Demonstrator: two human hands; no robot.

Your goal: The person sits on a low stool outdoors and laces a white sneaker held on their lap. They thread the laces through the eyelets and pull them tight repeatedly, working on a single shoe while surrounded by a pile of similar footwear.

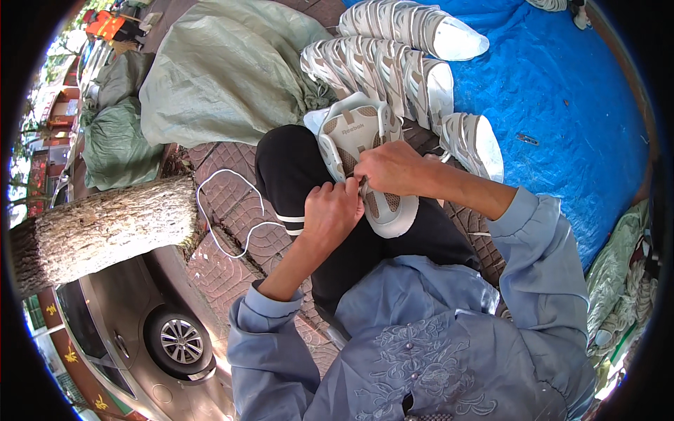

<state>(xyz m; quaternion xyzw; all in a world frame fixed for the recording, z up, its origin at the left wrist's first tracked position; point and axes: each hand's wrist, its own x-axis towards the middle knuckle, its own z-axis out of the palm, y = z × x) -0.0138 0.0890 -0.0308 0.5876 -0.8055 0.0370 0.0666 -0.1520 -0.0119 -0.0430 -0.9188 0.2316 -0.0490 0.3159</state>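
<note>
A beige and white shoe upper rests across my black-trousered knees, its white toe end toward me and its tongue away. My left hand is closed in a pinch at the upper's lacing edge; whatever its fingertips hold is hidden. From the other side, my right hand is closed with its fingertips on the same lacing area, gripping the upper. Both hands nearly touch. On the paving to the left, a white lace lies in a wide loop, with parts of it hidden by my leg.
Ahead and to the right stand nested rows of similar uppers, beside a blue tarp. A pale green sack lies ahead left. A tree trunk and a parked car are at left. More bundled uppers sit far right.
</note>
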